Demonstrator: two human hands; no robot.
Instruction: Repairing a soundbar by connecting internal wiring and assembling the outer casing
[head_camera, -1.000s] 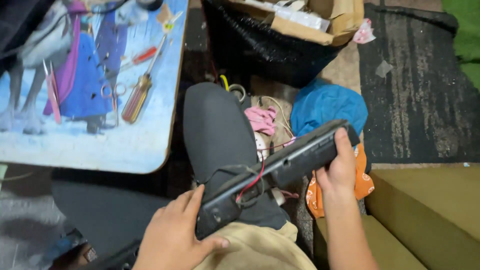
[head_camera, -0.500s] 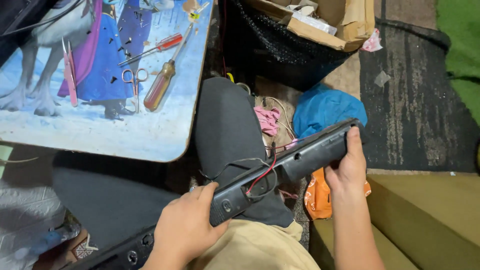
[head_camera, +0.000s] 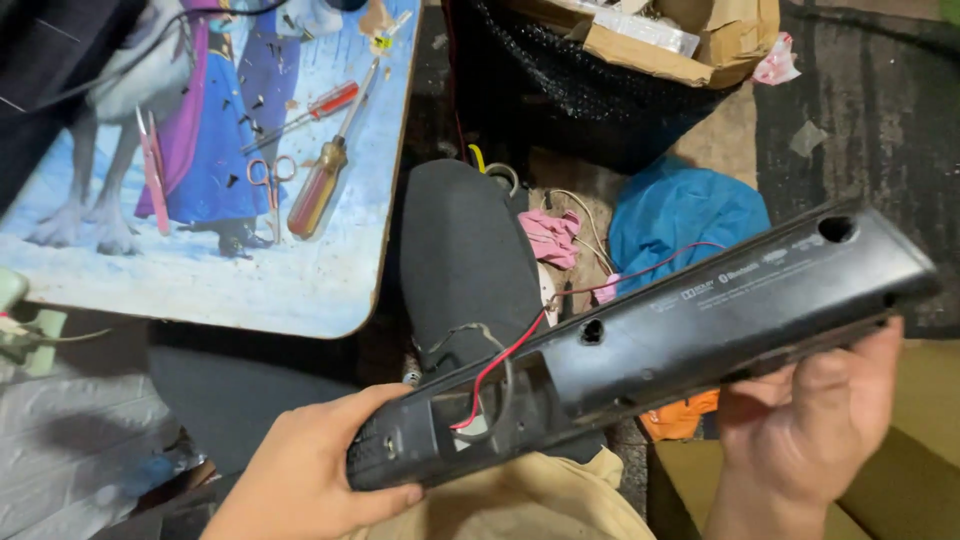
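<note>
Spanning the gap between both hands, a long black speaker bar (head_camera: 650, 350) slants from lower left up to the right, held above the person's lap and dark-clad knee (head_camera: 465, 260). The left hand (head_camera: 310, 480) wraps around its lower end, fingers curled onto the near edge; the right hand (head_camera: 810, 420) cups the underside near the upper end, fingers closed against the casing. A red wire (head_camera: 505, 355) and a grey one loop out of an open recess near the left hand.

The bar's far side is turned away, and its small printed markings are too fine to make out. Both forearms are cut off by the bottom edge. Beyond the bar, a blue bag (head_camera: 680, 210) and an orange object (head_camera: 680, 415) are partly covered. A picture-topped table (head_camera: 280, 290) carrying screwdrivers (head_camera: 320, 180) and small scissors (head_camera: 268, 180) sits at upper left.
</note>
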